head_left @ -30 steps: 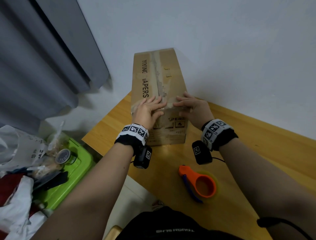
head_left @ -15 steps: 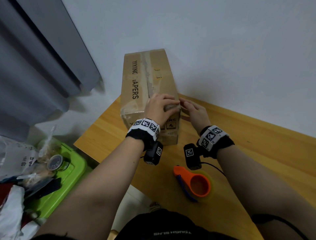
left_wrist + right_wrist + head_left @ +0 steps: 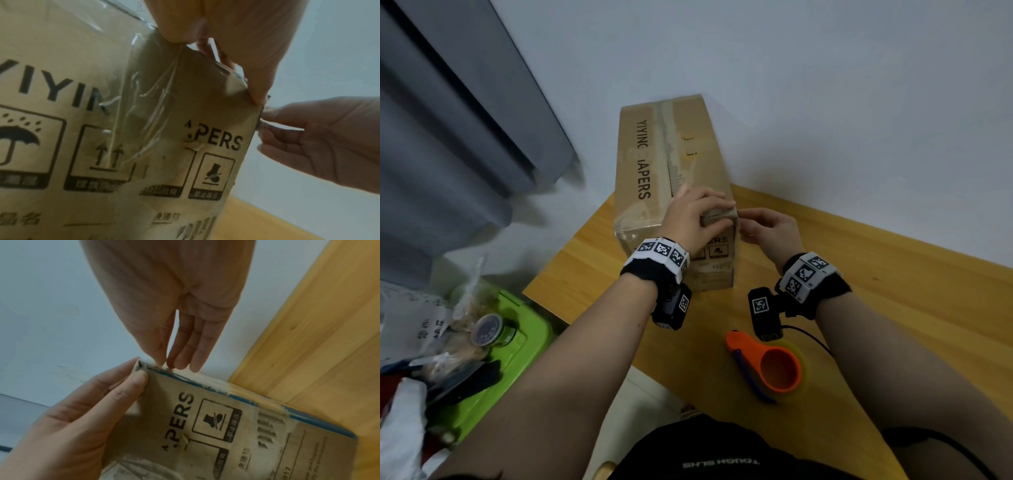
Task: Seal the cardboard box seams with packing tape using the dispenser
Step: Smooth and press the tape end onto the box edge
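A long cardboard box [image 3: 647, 164] printed "YIYING DIAPERS" lies on the wooden table [image 3: 893, 291], with clear tape [image 3: 148, 105] along its top seam and wrinkled down the near face. My left hand [image 3: 688, 216] holds the box's near right top corner, thumb [image 3: 139, 379] on the near face and fingers over the top. My right hand [image 3: 770, 229] is beside that corner, its straight fingertips [image 3: 179, 363] touching the right edge. The orange tape dispenser [image 3: 767, 366] lies on the table near me, with neither hand on it.
The table's left edge runs close beside the box. Below it on the left a green bin [image 3: 517, 325] holds bags and clutter. A grey curtain [image 3: 448, 137] hangs at the left. A white wall [image 3: 825, 102] stands just behind the box.
Both hands slid from the middle of the box's near top edge to its right corner. My right hand left the top and now touches the side edge.
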